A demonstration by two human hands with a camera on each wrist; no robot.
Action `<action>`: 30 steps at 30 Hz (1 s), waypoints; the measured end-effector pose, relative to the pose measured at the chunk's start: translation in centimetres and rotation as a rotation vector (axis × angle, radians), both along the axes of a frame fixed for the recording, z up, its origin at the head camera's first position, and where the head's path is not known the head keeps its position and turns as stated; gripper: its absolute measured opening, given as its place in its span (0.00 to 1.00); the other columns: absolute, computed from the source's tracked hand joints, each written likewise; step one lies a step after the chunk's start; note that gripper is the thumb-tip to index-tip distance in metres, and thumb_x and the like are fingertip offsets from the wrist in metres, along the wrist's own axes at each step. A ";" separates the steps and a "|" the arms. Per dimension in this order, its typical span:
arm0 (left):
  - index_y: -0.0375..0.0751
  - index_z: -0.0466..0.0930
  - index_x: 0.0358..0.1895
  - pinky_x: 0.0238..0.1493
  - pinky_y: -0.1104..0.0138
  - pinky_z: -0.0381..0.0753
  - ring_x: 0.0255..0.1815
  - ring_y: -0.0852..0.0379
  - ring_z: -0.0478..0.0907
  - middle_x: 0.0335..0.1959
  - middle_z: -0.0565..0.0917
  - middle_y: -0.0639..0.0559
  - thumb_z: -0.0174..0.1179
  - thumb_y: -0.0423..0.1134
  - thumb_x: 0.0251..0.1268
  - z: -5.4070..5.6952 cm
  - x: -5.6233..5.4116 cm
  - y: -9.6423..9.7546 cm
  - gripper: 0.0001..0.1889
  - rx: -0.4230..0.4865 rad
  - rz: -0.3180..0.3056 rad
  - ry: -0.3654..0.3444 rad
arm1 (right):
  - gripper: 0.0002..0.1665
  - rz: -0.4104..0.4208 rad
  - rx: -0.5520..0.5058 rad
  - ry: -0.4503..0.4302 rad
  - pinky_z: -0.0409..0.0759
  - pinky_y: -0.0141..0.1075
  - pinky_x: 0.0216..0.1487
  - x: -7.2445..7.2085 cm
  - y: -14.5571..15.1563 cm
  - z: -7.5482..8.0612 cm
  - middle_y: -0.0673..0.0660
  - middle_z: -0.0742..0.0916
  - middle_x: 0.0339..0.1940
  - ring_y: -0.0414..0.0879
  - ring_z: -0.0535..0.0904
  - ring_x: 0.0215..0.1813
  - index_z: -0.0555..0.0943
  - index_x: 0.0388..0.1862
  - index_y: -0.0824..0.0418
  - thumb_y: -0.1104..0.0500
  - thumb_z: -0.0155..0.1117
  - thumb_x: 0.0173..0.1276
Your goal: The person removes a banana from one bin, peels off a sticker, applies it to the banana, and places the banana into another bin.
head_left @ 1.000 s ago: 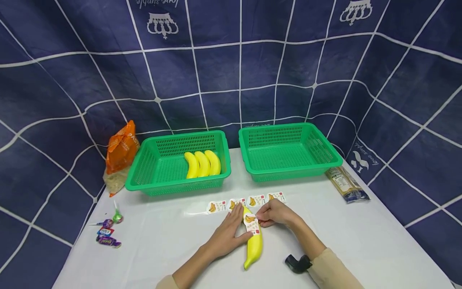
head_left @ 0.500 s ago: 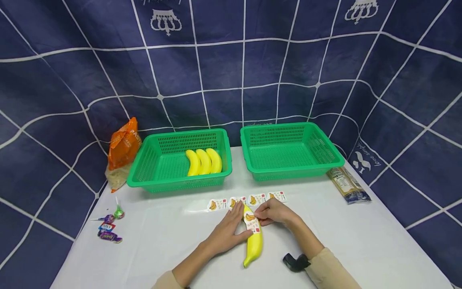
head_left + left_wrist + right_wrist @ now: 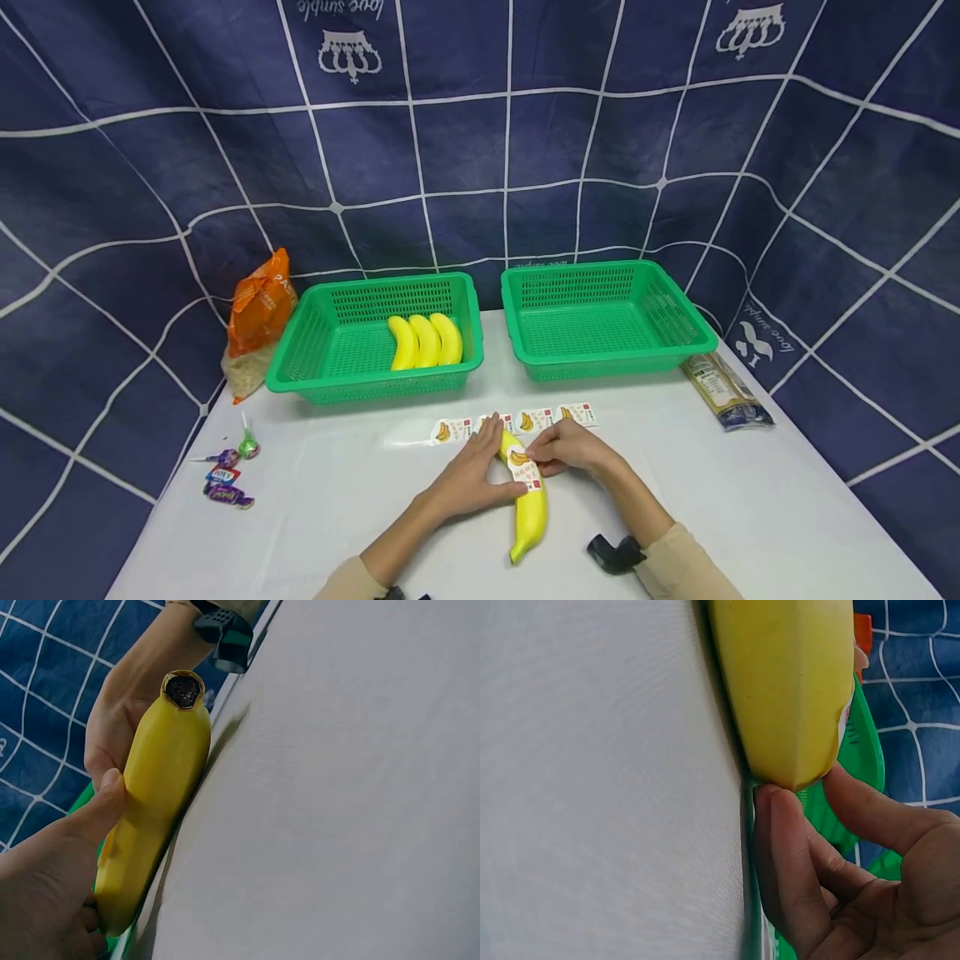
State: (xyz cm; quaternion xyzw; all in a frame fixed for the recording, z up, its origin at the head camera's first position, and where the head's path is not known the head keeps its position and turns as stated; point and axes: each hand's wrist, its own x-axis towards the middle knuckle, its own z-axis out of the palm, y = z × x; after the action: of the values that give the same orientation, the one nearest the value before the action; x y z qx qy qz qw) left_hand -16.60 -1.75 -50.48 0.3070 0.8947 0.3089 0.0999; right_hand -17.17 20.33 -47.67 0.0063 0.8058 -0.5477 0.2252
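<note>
A yellow banana [image 3: 530,529] lies lengthwise on the table, its pointed tip towards the person. Across its upper side sits a white label [image 3: 525,471] with a banana picture and red marks. My left hand [image 3: 467,477] steadies the banana from the left, thumb at the label's near end and fingers at the far end. In the left wrist view the thumb [image 3: 109,796] presses against the banana's side. From the right, my right hand [image 3: 572,446] holds the banana by the label's far edge; the right wrist view has thumb and fingertips [image 3: 786,806] gripping its end.
Beyond the hands lies a row of banana labels [image 3: 576,414]. Three bananas [image 3: 426,342] rest in the left green basket [image 3: 375,387]; another green basket [image 3: 615,365] stands right of it. Sweets [image 3: 228,495] and an orange bag [image 3: 261,308] are at left, a flat packet [image 3: 726,392] at right.
The right fingertips have shifted slightly left, further over the label's far part. The left hand keeps its place on the banana. The head view has shifted a little.
</note>
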 end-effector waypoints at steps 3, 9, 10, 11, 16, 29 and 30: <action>0.37 0.46 0.78 0.78 0.49 0.53 0.81 0.48 0.44 0.81 0.45 0.46 0.58 0.72 0.54 0.2 -0.3 0.1 0.58 0.000 -0.003 -0.035 | 0.13 -0.005 -0.013 -0.004 0.86 0.32 0.32 0.0 0.1 -0.2 0.54 0.86 0.26 0.38 0.82 0.25 0.86 0.38 0.71 0.60 0.69 0.63; 0.37 0.53 0.76 0.76 0.46 0.56 0.80 0.46 0.49 0.79 0.53 0.45 0.65 0.66 0.53 0.5 -0.8 0.2 0.54 0.039 0.009 -0.054 | 0.14 -0.021 -0.005 -0.002 0.86 0.33 0.31 0.0 0.1 -0.2 0.52 0.87 0.24 0.38 0.82 0.24 0.86 0.35 0.70 0.58 0.71 0.60; 0.37 0.55 0.76 0.76 0.46 0.56 0.80 0.45 0.50 0.79 0.54 0.45 0.66 0.64 0.53 0.5 -0.9 0.2 0.53 0.048 0.014 -0.056 | 0.14 -0.024 -0.003 -0.001 0.86 0.33 0.30 0.1 0.1 -0.2 0.52 0.87 0.24 0.38 0.82 0.24 0.86 0.35 0.70 0.58 0.71 0.60; 0.37 0.56 0.75 0.76 0.46 0.56 0.80 0.45 0.51 0.79 0.55 0.45 0.67 0.63 0.53 0.6 -0.9 0.3 0.52 0.058 0.019 -0.060 | 0.14 -0.025 -0.003 0.000 0.86 0.33 0.30 0.1 0.1 -0.2 0.52 0.87 0.24 0.38 0.82 0.24 0.86 0.35 0.69 0.58 0.71 0.60; 0.38 0.59 0.75 0.75 0.43 0.57 0.79 0.44 0.54 0.77 0.60 0.45 0.69 0.55 0.54 0.8 -1.3 0.5 0.47 0.091 0.046 -0.080 | 0.14 -0.031 -0.007 -0.010 0.86 0.32 0.30 0.1 0.2 0.0 0.52 0.87 0.24 0.37 0.82 0.24 0.86 0.35 0.69 0.58 0.72 0.60; 0.39 0.69 0.69 0.72 0.52 0.66 0.71 0.45 0.68 0.69 0.72 0.43 0.71 0.49 0.52 0.3 -2.1 0.9 0.40 0.174 0.092 -0.004 | 0.13 -0.041 -0.023 -0.017 0.86 0.31 0.31 0.0 0.5 -0.1 0.53 0.87 0.26 0.37 0.83 0.25 0.86 0.35 0.70 0.59 0.72 0.59; 0.39 0.69 0.69 0.72 0.52 0.67 0.71 0.45 0.69 0.69 0.73 0.43 0.71 0.49 0.52 0.3 -2.1 0.9 0.40 0.176 0.093 0.001 | 0.13 -0.041 -0.023 -0.020 0.86 0.31 0.31 0.0 0.5 -0.1 0.53 0.87 0.26 0.37 0.83 0.25 0.86 0.35 0.69 0.58 0.72 0.59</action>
State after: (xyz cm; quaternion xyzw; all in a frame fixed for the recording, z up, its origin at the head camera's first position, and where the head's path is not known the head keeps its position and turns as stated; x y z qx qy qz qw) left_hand -18.75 -0.80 -50.22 0.2728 0.8774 0.3904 0.0573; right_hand -17.16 20.80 -47.77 0.0258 0.7969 -0.5612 0.2221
